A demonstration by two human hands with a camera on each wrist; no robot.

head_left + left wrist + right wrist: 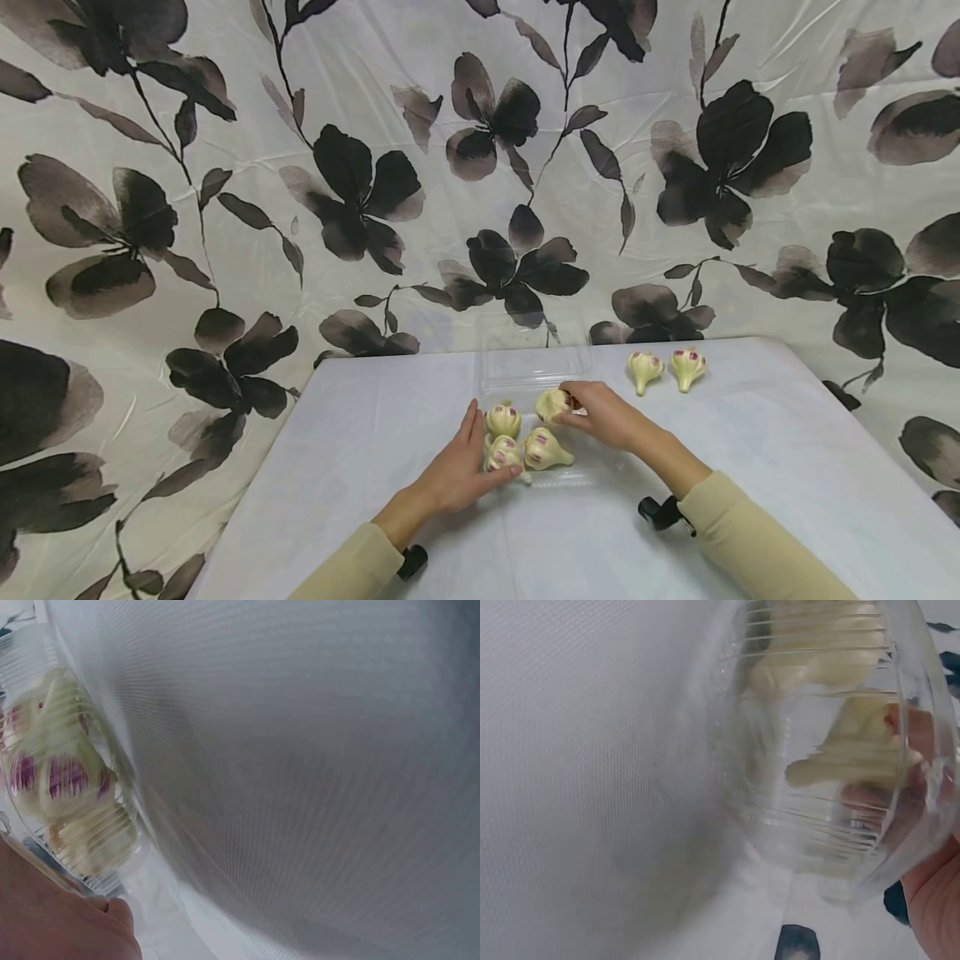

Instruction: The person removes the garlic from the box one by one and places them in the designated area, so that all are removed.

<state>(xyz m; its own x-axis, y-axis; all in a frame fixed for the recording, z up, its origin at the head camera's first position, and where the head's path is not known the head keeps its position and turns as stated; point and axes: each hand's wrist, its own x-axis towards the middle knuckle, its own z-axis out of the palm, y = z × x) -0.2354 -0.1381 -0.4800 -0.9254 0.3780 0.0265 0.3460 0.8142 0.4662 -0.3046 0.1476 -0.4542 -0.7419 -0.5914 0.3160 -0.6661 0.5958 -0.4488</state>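
Note:
A clear plastic clamshell container [592, 473] sits on the table with its lid [534, 364] raised at the back. Three garlic bulbs with purple patches lie in its left part: a rear bulb [502, 420], a front one [503, 454] and a middle one [547, 448]. My right hand [604, 415] pinches another garlic bulb [552, 405] at the container's back right; its stem shows through the clear wall in the right wrist view. Along the container's left side rests my left hand [462, 467], fingers straight, thumb reaching across beside the front bulb.
Two more garlic bulbs, one [645, 371] beside the other [687, 368], lie at the back right of the white-covered table [360, 467]. A floral cloth [495, 192] hangs behind the table's back edge.

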